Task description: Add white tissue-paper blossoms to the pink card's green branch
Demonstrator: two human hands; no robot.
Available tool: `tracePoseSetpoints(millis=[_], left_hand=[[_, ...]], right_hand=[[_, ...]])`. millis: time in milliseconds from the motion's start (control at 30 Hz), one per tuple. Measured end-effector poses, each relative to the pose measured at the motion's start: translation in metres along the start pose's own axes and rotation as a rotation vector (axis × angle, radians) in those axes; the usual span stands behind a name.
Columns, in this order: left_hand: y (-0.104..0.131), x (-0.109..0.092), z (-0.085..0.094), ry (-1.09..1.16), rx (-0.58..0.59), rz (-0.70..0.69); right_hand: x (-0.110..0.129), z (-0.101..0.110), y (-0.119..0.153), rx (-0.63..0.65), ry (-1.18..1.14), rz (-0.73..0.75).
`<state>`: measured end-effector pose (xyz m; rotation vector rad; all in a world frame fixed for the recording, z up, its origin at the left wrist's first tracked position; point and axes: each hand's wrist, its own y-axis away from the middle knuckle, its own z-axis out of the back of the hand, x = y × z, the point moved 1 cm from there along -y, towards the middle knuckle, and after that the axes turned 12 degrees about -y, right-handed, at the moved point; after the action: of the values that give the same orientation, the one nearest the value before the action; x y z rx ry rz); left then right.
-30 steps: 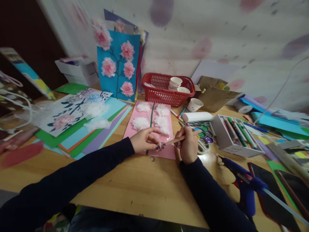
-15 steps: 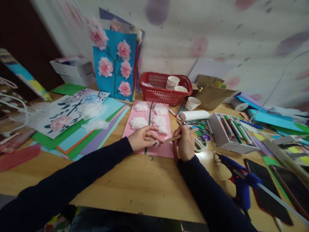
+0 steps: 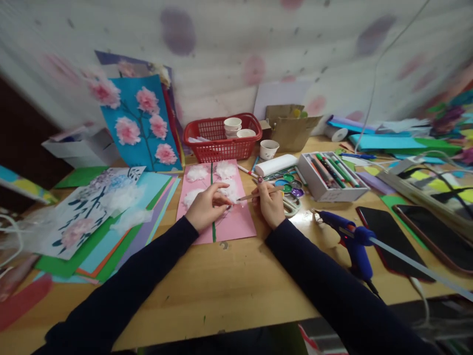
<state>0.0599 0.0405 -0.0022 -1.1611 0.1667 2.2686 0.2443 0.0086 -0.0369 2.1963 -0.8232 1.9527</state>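
Note:
Over a pink card (image 3: 236,228) with white tissue flowers (image 3: 197,172) and a green painted stem (image 3: 214,231), my two hands almost meet. My left hand (image 3: 207,207) has its thumb and fingertips drawn together in a pinch; something small and whitish shows there, too small to name. In my right hand (image 3: 271,204) is a thin wooden pencil-like stick (image 3: 254,195), its pointed end toward my left fingertips. Just right of that hand lie a paint palette (image 3: 290,185) and scissors (image 3: 291,207), whose handles show.
Coloured paper sheets (image 3: 92,251) lie at left below a blue flower picture (image 3: 162,108). Behind the card stand a red basket (image 3: 221,148) and paper cup (image 3: 269,148). At right are a marker box (image 3: 336,192), glue gun (image 3: 347,231) and two phones (image 3: 388,236).
The view has turned to the right, so the table things sit further left. My hands stay over the pink card, the stick still in my right hand and its tip near my left fingers.

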Motion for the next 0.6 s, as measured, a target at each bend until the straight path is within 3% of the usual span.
tracePoseSetpoints(millis=[133,367,600], left_hand=[[-0.01,0.002,-0.012,-0.228,-0.033,-0.088],[-0.017,0.006,-0.017,-0.32,-0.041,-0.133],[-0.017,0.008,-0.018,-0.334,-0.052,-0.146]], right_hand=[[0.001,0.0,0.0,0.001,0.038,-0.008],[0.005,-0.001,0.004,-0.058,-0.008,0.062],[0.006,-0.004,0.008,0.098,0.088,0.161]])
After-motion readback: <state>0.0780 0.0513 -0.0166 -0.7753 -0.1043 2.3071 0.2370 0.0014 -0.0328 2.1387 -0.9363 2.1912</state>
